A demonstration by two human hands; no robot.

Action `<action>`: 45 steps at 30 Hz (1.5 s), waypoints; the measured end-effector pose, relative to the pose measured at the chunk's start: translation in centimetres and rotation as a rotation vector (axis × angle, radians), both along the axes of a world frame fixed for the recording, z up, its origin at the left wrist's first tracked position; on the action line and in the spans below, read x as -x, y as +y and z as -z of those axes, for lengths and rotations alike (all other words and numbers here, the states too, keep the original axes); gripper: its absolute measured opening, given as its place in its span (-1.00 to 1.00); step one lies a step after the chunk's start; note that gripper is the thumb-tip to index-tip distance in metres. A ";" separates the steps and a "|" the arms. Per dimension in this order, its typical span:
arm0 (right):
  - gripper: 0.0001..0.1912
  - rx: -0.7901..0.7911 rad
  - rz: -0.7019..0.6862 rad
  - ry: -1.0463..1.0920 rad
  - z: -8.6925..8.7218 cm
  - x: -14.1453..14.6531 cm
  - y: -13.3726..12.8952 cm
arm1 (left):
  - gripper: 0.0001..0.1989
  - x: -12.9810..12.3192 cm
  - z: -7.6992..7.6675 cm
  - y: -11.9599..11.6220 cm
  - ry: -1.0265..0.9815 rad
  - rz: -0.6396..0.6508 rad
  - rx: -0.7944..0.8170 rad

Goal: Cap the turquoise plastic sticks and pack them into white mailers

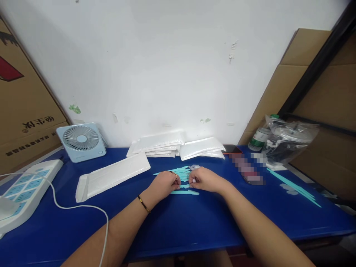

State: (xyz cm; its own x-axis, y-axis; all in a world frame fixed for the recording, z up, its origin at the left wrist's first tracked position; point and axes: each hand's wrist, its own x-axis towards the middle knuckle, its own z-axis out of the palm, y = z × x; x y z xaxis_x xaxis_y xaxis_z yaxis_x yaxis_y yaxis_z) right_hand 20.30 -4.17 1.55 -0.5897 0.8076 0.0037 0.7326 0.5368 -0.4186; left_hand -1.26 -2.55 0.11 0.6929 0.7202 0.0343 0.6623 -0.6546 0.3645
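Note:
Several thin turquoise plastic pieces [182, 171], long and tapered like small knives, lie in a group on the blue table. My left hand [167, 184] is closed in a pinch on the left end of one turquoise piece [184, 186]. At that piece's right end, my right hand [204, 180] has its fingers pinched together, with a small whitish bit by the fingertips. One more turquoise strip [190, 192] lies just nearer to me, partly under my left hand. Behind my right fingers sits a small translucent piece [194, 167], partly hidden.
White padded mailers [158, 144] are stacked by the wall; one mailer [114, 177] lies left. A blue fan [81, 142], a power strip [30, 189] and its cable are at left. A phone [233, 149], bottle [259, 139], plastic bag [286, 141] and turquoise strips [294, 188] are right.

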 end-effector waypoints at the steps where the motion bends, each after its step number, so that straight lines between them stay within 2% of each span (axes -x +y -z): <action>1: -0.92 0.007 0.006 0.007 -0.1 -0.2 0.0 | -0.92 0.0 -0.1 -0.1 0.000 -0.006 -0.004; 5: -0.85 -0.056 0.157 0.049 -1.1 -2.4 0.1 | -0.81 0.3 -0.6 -0.2 0.017 -0.051 -0.084; 8: -0.84 -0.113 0.246 0.025 -1.6 -4.2 0.4 | -0.81 0.5 -0.7 -0.1 0.065 -0.052 -0.151; 14: -0.84 -0.025 0.205 -0.053 -0.8 -4.2 0.8 | -0.77 0.5 -0.5 0.3 0.117 -0.047 -0.246; 19: -0.89 0.009 0.234 0.010 -0.3 -3.4 0.9 | -0.80 0.5 -0.5 0.4 0.107 -0.052 -0.232; 25: -0.91 0.018 0.205 0.061 -0.1 -2.9 1.0 | -0.81 0.3 -0.4 0.3 0.102 -0.003 -0.269; 36: -0.82 0.167 0.112 0.187 0.4 -1.5 0.7 | -0.84 -0.2 0.2 0.0 -0.003 0.079 -0.101; 39: -0.83 0.059 0.131 0.212 0.1 -1.9 0.7 | -0.82 0.2 0.0 0.2 -0.004 0.022 -0.143; 42: -0.88 -0.080 0.187 0.146 0.0 -2.5 1.0 | -0.81 0.4 -0.1 0.4 0.036 -0.043 -0.226; 45: -0.91 -0.077 0.193 0.069 0.1 -2.7 1.2 | -0.83 0.3 -0.1 0.6 0.079 -0.074 -0.266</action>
State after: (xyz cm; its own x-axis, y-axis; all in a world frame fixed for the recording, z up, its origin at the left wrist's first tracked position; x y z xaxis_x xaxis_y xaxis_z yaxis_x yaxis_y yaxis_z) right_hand 22.97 -2.95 1.45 -0.4204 0.9013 0.1044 0.7960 0.4216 -0.4344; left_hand -1.53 -2.00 0.24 0.6466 0.7420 0.1771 0.7315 -0.6690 0.1317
